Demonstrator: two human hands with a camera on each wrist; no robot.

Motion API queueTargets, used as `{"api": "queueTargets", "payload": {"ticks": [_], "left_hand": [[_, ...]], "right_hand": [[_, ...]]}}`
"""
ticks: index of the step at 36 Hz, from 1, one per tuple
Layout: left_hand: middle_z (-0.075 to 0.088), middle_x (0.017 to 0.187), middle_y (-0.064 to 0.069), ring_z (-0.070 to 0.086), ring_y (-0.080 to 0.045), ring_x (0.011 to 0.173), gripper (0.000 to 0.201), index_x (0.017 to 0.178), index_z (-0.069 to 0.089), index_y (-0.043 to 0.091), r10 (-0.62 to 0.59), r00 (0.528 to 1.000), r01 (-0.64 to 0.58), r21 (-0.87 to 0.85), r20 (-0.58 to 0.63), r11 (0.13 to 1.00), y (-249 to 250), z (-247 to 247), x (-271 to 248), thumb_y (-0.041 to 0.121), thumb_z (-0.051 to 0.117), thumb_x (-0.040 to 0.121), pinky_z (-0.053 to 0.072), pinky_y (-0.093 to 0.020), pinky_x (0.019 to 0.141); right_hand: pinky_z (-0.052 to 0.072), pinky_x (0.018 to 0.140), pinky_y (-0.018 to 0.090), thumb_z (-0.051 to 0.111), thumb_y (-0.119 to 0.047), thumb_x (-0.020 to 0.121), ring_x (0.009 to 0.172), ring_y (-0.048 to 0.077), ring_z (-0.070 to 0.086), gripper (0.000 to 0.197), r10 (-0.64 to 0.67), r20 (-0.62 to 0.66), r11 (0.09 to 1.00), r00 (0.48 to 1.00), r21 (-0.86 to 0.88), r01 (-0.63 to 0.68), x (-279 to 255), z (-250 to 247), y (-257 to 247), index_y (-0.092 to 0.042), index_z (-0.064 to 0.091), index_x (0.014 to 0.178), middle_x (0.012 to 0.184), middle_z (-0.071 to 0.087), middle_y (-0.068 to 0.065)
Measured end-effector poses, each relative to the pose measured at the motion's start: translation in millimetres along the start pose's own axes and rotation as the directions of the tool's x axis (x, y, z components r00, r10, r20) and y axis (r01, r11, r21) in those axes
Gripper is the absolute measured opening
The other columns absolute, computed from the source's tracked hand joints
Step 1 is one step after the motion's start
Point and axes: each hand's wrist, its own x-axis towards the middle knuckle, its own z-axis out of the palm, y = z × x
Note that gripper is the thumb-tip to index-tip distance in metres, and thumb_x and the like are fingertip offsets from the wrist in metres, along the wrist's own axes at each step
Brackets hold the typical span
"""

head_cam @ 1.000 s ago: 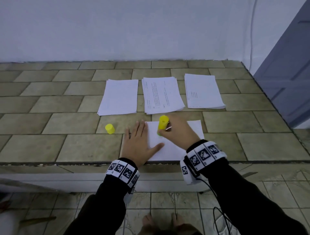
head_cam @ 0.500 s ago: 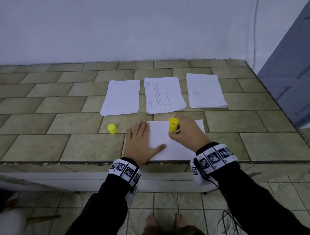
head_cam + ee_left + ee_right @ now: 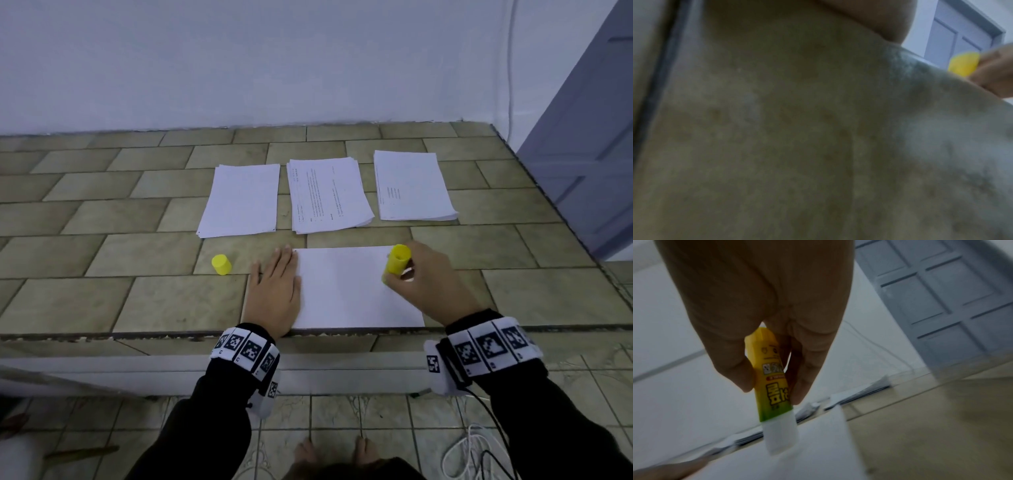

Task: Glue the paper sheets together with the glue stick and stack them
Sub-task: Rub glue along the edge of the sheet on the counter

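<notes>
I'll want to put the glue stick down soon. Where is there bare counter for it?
Bare tile lies right of the sheet, beyond the right hand, and left of the cap. The three paper piles crowd the back.

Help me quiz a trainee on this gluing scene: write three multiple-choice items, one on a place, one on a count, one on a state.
1. Where is the loose yellow cap?
A. Left of the left hand
B. On the middle paper pile
C. In the right hand

2. How many paper piles lie along the far side of the single sheet?
A. Two
B. Three
C. Five

3. What is the state of the glue stick?
A. Capped, lying flat
B. Uncapped, gripped by the right hand, tip down at the sheet
C. Standing alone, untouched

Answers: 1 A, the cap stands on the tiles left of the flat hand. 2 B, three piles sit side by side. 3 B, the right wrist view shows the bare white tip.
</notes>
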Motion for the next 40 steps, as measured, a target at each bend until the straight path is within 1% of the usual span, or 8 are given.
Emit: {"api": "queueTargets", "payload": {"ticks": [4,9,12,15,21,26,35,40], "left_hand": [[0.005,0.165,0.006,-0.001,-0.012,0.152,0.086,0.158,0.013,0.018,0.000,1.000,0.000,-0.006,-0.005,1.000,0.5,0.1,0.1,0.048,-0.014,0.082,-0.007,-0.040,0.120],[0.007,0.165,0.004,0.002,-0.013,0.152,0.081,0.157,0.015,0.017,0.023,1.000,-0.023,-0.030,0.009,0.999,-3.5,0.1,1.3,0.048,-0.007,0.085,-0.003,-0.044,0.121],[-0.001,0.165,0.001,-0.003,-0.017,0.153,0.065,0.157,0.007,0.014,0.047,0.999,-0.048,0.032,0.026,0.998,-8.6,2.3,1.7,0.038,0.021,0.099,-0.004,-0.047,0.120],[-0.012,0.165,0.001,-0.011,-0.017,0.152,0.073,0.157,-0.004,0.014,0.040,0.996,-0.047,0.101,0.078,0.994,-10.3,2.7,2.2,0.033,0.040,0.102,-0.006,-0.046,0.121],[-0.002,0.166,0.000,-0.005,-0.016,0.152,0.060,0.157,0.005,0.014,0.046,0.998,-0.047,0.035,0.035,0.998,-8.8,3.0,3.4,0.034,0.024,0.104,-0.006,-0.044,0.120],[0.010,0.165,0.001,0.004,-0.016,0.152,0.085,0.157,0.018,0.014,0.034,0.999,-0.035,-0.040,-0.012,0.999,-3.7,1.1,1.5,0.048,-0.009,0.083,-0.005,-0.043,0.120],[0.009,0.165,0.003,0.001,-0.014,0.152,0.086,0.157,0.017,0.016,0.013,1.000,-0.013,-0.025,-0.014,1.000,-0.2,1.0,-0.7,0.047,-0.013,0.082,-0.007,-0.042,0.120],[0.011,0.165,0.004,0.001,-0.012,0.152,0.071,0.156,0.021,0.017,0.004,1.000,-0.006,-0.079,-0.031,0.997,-0.2,0.8,-2.0,0.041,0.000,0.092,-0.007,-0.040,0.120]], "right_hand": [[0.054,0.072,0.034,0.064,-0.012,0.084,0.079,0.016,0.060,0.008,-0.184,0.183,0.977,0.966,0.146,0.158,-0.4,24.0,-34.3,-0.012,0.057,0.082,0.088,0.061,0.003],[0.054,0.074,0.040,0.068,-0.017,0.083,0.080,0.019,0.059,0.016,-0.309,0.315,0.947,0.897,0.195,0.257,2.3,55.5,-61.5,-0.011,0.057,0.093,0.090,0.060,0.004],[0.052,0.075,0.043,0.068,-0.018,0.083,0.082,0.021,0.057,0.021,-0.340,0.333,0.938,0.879,0.179,0.295,2.5,66.5,-69.4,-0.011,0.056,0.098,0.093,0.058,0.005],[0.050,0.077,0.044,0.068,-0.018,0.083,0.087,0.025,0.057,0.028,-0.340,0.354,0.940,0.871,0.139,0.311,3.0,71.5,-73.1,-0.008,0.056,0.106,0.098,0.059,0.010],[0.050,0.075,0.045,0.067,-0.017,0.084,0.084,0.025,0.057,0.022,-0.323,0.353,0.946,0.878,0.123,0.299,2.2,69.9,-68.9,-0.011,0.054,0.100,0.094,0.058,0.009],[0.050,0.072,0.047,0.063,-0.018,0.083,0.076,0.024,0.056,0.015,-0.260,0.340,0.965,0.904,0.115,0.235,0.0,58.7,-58.9,-0.009,0.052,0.088,0.085,0.057,0.007],[0.055,0.072,0.041,0.072,-0.011,0.079,0.079,0.017,0.065,0.009,-0.163,0.265,0.971,0.950,0.212,0.107,-7.9,10.8,-11.0,-0.012,0.063,0.079,0.089,0.066,-0.001],[0.052,0.067,0.020,0.075,-0.003,0.076,0.074,0.012,0.065,0.010,-0.155,0.232,0.970,0.960,0.222,0.103,-15.0,-14.1,10.6,-0.004,0.065,0.074,0.087,0.067,-0.006]]}}
